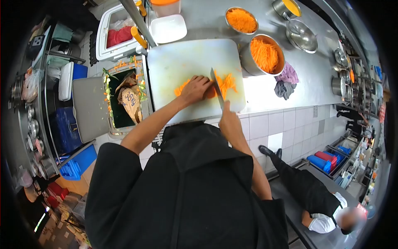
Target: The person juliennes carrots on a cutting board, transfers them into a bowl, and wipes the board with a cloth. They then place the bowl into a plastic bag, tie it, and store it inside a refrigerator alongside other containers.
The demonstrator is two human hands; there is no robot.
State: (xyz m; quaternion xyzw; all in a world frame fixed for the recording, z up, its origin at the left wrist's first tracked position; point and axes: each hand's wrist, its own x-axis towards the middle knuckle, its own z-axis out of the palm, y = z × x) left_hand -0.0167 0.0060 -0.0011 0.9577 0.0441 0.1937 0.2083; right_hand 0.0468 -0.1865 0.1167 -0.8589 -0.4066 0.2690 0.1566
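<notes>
And here we're in a commercial kitchen, with a long steel surface, metal bowls of shredded carrot, racks of pans and an aproned co-worker.

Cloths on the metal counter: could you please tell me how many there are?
2: a purple cloth beside the steel pot, and a dark grey cloth touching it, nearer the person. Any beneath these would be hidden.

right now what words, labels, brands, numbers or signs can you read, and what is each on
"36KG", second digit uncertain: handwritten on the brown paper bag in the waste bin
Lit green display, lower left: too blurred to read
No other text is legible
</notes>
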